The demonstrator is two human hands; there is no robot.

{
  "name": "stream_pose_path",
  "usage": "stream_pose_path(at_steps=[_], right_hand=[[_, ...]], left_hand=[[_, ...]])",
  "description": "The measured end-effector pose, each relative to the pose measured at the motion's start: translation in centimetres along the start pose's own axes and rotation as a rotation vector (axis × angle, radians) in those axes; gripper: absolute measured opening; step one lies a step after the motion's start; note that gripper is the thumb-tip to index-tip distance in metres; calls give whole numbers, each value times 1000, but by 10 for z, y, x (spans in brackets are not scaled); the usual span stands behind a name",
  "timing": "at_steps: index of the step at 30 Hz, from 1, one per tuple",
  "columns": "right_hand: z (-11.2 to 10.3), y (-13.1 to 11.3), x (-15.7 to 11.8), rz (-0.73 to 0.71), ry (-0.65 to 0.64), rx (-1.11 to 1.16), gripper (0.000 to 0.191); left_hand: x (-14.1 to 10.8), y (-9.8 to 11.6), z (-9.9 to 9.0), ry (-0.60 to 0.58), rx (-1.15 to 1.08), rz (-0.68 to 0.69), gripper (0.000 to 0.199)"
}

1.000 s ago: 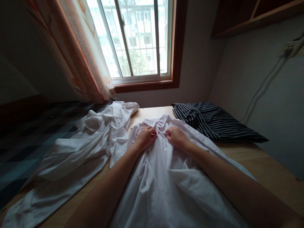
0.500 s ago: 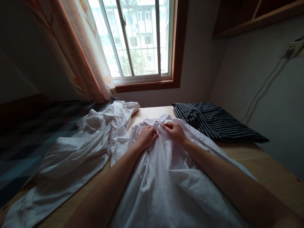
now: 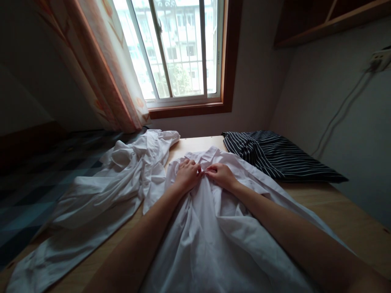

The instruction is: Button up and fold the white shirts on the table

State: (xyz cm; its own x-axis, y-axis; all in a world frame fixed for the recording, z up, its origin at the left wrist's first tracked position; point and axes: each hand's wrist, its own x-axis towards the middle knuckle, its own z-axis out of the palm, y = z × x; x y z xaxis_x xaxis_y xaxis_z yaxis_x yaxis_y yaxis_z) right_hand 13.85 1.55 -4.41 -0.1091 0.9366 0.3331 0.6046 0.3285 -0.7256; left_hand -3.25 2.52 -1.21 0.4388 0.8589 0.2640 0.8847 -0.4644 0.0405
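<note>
A white shirt [image 3: 210, 244] lies spread over the wooden table, its collar [image 3: 203, 154] toward the window. Just below the collar, my left hand [image 3: 188, 175] pinches the front of this shirt with curled fingers. My right hand [image 3: 222, 176] grips the same fabric from the other side, thumb and index finger pressed together. The fingertips of both hands nearly meet at the shirt's middle. Whether a button sits between them is too small to tell.
Another white garment [image 3: 122, 183] lies crumpled at the left, beside a dark checked cloth [image 3: 36, 183]. A black striped garment [image 3: 275, 156] rests on the wooden table [image 3: 339, 207] at the right back. Behind are a window [image 3: 183, 53] and a curtain [image 3: 106, 65].
My right hand has moved a little down and left, so its fingertips are now close to my left hand's. The left hand has barely shifted.
</note>
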Motion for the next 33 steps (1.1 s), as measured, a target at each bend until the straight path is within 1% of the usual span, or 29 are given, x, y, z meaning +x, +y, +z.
stream_pose_path(at_steps=[3, 5, 8, 11, 15, 19, 24, 29, 33], right_hand=[[2, 4, 2, 15, 19, 35, 13], [3, 7, 4, 17, 37, 77, 15], [6, 14, 7, 33, 88, 162, 17], [7, 21, 11, 68, 128, 239, 18], [7, 25, 12, 64, 105, 294, 18], [5, 23, 11, 56, 79, 305, 19], [3, 18, 7, 24, 32, 293, 19], [2, 18, 4, -10, 62, 241, 20], [3, 18, 2, -34, 86, 255, 19]], left_hand=[[5, 1, -10, 20, -73, -25, 16], [9, 2, -12, 33, -199, -75, 17], [12, 5, -6, 43, -435, -157, 21], [9, 9, 7, 68, -569, -171, 21], [5, 10, 19, 98, -611, -138, 20], [7, 6, 20, 68, -630, -140, 17], [9, 0, 19, 10, -650, -104, 17], [10, -2, 20, -4, -677, -105, 20], [11, -1, 19, -23, -705, -103, 21]])
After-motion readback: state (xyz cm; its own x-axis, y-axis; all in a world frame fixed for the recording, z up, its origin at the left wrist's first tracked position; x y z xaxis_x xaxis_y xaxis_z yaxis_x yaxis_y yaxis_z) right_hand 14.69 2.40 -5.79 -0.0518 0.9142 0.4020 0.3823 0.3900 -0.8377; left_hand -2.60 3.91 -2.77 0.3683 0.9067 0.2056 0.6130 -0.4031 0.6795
